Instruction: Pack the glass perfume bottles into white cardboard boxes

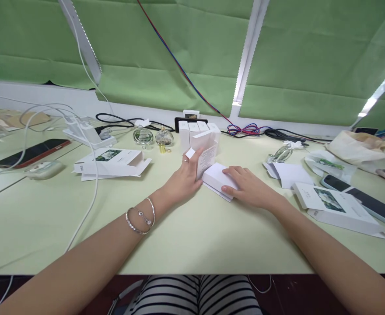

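My left hand grips a white printed carton that stands upright with its end flaps open. A ring is on one finger, and a silver bracelet circles the wrist. Just to the right, a plain white inner box lies on the table against the carton, over a thin white flap or sheet. My right hand has its thumb and fingers around the near right side of that box. Behind the carton stands a row of several small white boxes.
Two glass perfume bottles stand at the back left. Another glass bottle leans at the right. Flattened cartons lie left and right. A phone is at right, a red-edged phone at left, beside a power strip with cables.
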Demonstrator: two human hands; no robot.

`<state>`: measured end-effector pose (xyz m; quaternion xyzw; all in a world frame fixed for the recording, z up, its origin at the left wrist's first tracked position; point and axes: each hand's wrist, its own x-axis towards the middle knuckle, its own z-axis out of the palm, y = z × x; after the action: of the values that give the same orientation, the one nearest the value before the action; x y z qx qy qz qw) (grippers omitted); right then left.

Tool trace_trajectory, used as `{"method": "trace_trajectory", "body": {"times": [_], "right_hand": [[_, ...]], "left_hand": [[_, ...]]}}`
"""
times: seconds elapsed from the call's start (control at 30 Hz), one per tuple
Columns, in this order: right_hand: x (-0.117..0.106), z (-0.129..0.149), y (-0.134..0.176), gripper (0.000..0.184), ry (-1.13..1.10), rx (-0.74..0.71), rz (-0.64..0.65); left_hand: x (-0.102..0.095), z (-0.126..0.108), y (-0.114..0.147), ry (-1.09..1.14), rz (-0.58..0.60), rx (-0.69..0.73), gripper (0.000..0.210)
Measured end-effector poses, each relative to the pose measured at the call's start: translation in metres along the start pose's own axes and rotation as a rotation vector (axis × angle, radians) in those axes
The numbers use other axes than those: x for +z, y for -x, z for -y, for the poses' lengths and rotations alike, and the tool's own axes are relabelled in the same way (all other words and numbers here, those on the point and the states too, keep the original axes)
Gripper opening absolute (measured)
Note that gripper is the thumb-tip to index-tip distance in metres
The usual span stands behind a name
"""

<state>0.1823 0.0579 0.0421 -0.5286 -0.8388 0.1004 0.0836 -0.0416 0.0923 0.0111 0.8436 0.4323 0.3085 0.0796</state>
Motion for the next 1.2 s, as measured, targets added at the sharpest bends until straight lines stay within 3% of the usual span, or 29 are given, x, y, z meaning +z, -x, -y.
{"method": "trace_trajectory", "body": {"times": [0.4,0.63,0.83,1.2], "right_hand": [[-0.005,0.008,0.006,0.067,0.026,-0.01,0.086],[-0.007,0.007,0.007,0.068,-0.075,-0.016,0.085],[-0.008,0.005,0.006,0.066,-0.151,-0.011,0.087],[-0.008,0.008,0.008,0.069,-0.095,0.018,0.128]], "left_hand": [[0.0,0.0,-0.001,-0.019,0.024,-0.014,0.093],[0.0,0.003,0.0,0.029,0.014,0.103,0.096],[-0.003,0.005,-0.001,0.035,0.039,0.064,0.095],[-0.005,0.005,-0.002,0.014,0.024,0.001,0.095]]}}
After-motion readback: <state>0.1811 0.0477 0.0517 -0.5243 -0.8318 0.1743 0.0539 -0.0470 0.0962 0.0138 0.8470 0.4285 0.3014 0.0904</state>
